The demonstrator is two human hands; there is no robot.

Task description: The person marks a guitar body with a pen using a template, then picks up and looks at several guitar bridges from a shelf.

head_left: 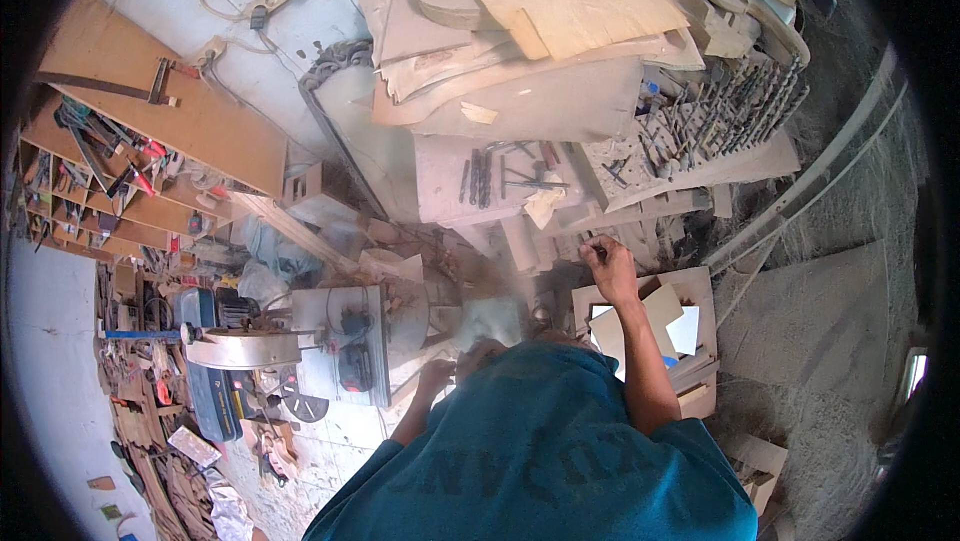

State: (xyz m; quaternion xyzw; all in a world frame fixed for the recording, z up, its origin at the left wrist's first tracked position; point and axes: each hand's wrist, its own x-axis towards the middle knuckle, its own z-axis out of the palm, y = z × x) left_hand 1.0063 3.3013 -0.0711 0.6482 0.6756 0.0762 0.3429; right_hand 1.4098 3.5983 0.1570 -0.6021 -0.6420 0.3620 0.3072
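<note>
My right hand [612,269] is raised in front of the workbench, its fingers curled together in a pinch. Whatever they may hold is too small to make out. Below its wrist lies a wooden box [703,296] with sheets of paper and card [650,321] on it. My left hand [436,375] is low beside the teal shirt [530,441], its fingers blurred and partly hidden. To its left stands a machine with a flat grey metal table [318,361]. Drill bits [480,176] and hex keys [530,181] rest on the bench ahead.
Stacked thin boards [540,1] cover the back of the bench. A rack [700,131] at right holds many upright drill bits. Tool shelves [110,171] line the left wall. A blue toolbox [205,381] sits behind the machine. A curved pale rail [820,181] runs down the right side.
</note>
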